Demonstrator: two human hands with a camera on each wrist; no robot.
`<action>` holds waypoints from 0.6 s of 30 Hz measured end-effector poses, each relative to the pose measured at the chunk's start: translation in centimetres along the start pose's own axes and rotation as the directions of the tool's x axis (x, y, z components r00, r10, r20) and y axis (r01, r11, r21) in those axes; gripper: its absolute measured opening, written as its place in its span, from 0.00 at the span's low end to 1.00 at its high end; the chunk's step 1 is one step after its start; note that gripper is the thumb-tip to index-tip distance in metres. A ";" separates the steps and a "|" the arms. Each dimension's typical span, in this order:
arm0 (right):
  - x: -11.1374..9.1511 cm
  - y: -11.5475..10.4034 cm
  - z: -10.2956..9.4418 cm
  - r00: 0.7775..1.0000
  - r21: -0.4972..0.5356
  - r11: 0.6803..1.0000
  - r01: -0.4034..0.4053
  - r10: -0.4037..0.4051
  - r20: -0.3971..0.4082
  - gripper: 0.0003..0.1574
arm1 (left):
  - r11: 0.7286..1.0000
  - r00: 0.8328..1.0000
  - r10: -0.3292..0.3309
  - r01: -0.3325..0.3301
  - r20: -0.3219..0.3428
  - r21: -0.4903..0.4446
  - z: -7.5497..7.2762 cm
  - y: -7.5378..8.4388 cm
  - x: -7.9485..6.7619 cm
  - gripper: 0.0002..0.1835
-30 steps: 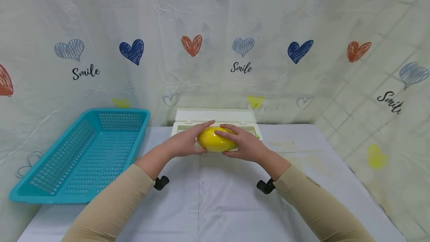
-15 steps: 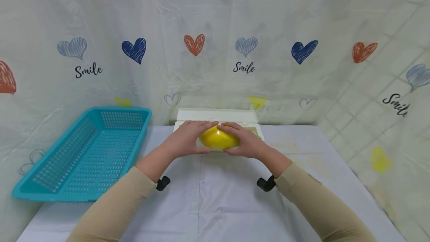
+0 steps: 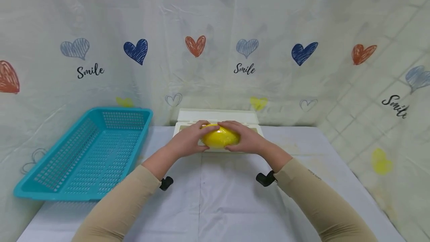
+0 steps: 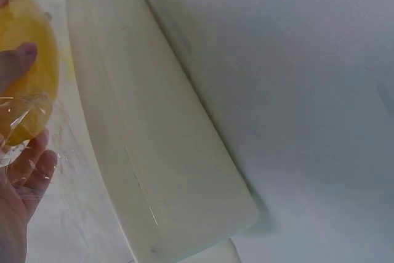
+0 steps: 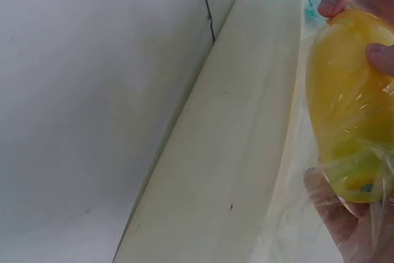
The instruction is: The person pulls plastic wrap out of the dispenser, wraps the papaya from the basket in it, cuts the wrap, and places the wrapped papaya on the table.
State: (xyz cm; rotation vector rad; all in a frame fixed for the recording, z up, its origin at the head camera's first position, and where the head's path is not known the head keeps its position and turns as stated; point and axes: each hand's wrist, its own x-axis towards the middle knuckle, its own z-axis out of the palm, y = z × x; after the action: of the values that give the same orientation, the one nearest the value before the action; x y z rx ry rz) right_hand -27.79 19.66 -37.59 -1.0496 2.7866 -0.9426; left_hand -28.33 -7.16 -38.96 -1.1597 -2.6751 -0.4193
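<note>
Between both hands is a shiny yellow mango (image 3: 220, 136), loosely covered by clear cling film (image 5: 354, 146). My left hand (image 3: 188, 137) grips its left end, fingers over the top and thumb at the lower near side. From the other end my right hand (image 3: 249, 139) grips it the same way, its fingertips almost meeting the left ones. The right wrist view shows a greenish tip on the mango near the palm. Just behind is a long white cling film dispenser (image 3: 218, 115) with its lid raised; the hands hide much of its front.
A turquoise perforated basket (image 3: 142, 132) stands at the left of the table (image 3: 231, 201), which has a white cloth. A pale curtain (image 3: 215, 81) with hearts hangs behind the dispenser. Small black wrist cameras (image 3: 265, 178) stick out below both wrists.
The fingers of both hands have shifted over the mango, the left ones now reaching further across its top. The mango has stayed nearly in place before the dispenser.
</note>
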 end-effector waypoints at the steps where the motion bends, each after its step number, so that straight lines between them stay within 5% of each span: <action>1: -0.1 -0.1 0.0 1.000 -0.004 1.000 -0.010 0.010 0.001 0.50 | 1.000 1.000 -0.021 0.021 0.012 -0.013 0.0 0.0 0.0 0.42; 8: -1.3 0.0 -0.1 0.999 -0.194 0.980 -0.046 0.040 -0.035 0.55 | 0.988 0.993 -0.099 0.106 0.070 -0.112 0.0 0.0 0.2 0.42; 18: -2.1 1.2 0.5 0.967 -0.394 0.912 0.109 -0.189 -0.170 0.42 | 0.968 0.989 -0.137 0.147 0.063 -0.205 -0.2 -0.5 0.8 0.42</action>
State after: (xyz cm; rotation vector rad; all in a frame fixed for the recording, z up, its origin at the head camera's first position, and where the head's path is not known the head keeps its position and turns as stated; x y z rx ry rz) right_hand -26.76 21.42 -39.04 -1.2948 3.1895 -0.5485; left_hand -29.23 -7.02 -38.61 -1.0447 -2.8219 -0.7205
